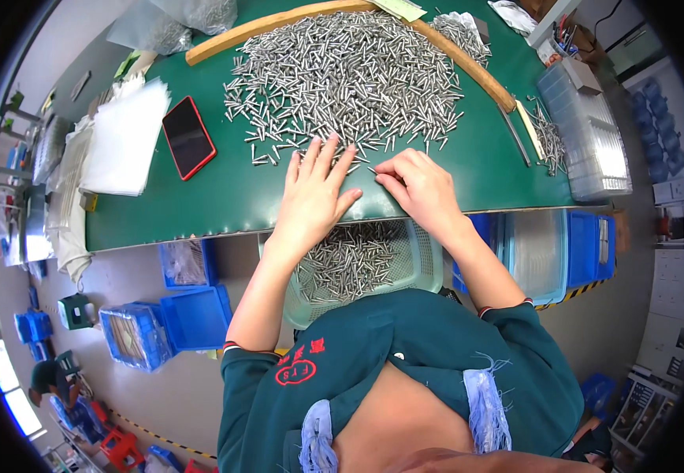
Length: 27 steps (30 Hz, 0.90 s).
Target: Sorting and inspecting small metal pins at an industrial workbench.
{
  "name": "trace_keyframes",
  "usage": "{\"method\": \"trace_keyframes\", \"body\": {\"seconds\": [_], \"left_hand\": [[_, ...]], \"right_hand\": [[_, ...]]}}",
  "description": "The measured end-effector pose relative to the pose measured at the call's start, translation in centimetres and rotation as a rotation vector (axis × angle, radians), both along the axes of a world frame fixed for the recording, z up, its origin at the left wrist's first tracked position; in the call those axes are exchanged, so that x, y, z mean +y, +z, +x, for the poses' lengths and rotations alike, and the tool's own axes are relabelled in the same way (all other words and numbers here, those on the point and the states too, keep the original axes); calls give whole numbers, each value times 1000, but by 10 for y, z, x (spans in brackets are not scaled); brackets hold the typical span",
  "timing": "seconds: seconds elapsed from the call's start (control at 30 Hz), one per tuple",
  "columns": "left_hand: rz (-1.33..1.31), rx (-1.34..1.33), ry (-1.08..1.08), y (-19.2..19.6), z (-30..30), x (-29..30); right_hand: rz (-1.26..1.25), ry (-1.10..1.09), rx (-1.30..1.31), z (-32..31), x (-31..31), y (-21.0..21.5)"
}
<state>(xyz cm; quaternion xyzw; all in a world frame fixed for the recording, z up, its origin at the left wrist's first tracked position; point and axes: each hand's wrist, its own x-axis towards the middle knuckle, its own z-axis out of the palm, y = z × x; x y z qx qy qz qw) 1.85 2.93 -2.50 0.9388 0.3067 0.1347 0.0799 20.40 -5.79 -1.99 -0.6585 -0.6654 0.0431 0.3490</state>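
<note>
A wide pile of small silver metal pins (350,79) covers the middle of the green table (239,205). My left hand (313,189) lies flat with fingers spread, its fingertips on the loose pins at the pile's near edge. To its right, my right hand (417,185) is closed in a pinch, thumb against forefinger, on a small metal pin (373,170) just above the table. Below the table edge, between my forearms, a pale green plastic basket (429,264) holds many more of these pins.
Wooden strips (279,30) border the pile's far side. A red-edged phone (189,138) and white sheets (125,138) lie to the left. At the right stand clear plastic trays (586,130) beside a small heap of pins (547,138). Blue bins (196,319) sit below the table.
</note>
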Motion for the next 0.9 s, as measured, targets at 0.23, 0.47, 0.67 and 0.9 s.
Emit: {"method": "trace_keyframes", "body": {"seconds": [0.23,0.47,0.67,0.9], "left_hand": [[-51,-339,84,9,-15,-6],[90,-345,96,13,-12,-22],[71,-312,121,8,-5,-21],[34,-299,63,12,-13,-26]], "right_hand": [[-4,21,9,-1,-5,4],[15,97,-35,-9,-2,5],[39,87,-45,-11,1,2],[33,183,-47,-10,3,4]]}}
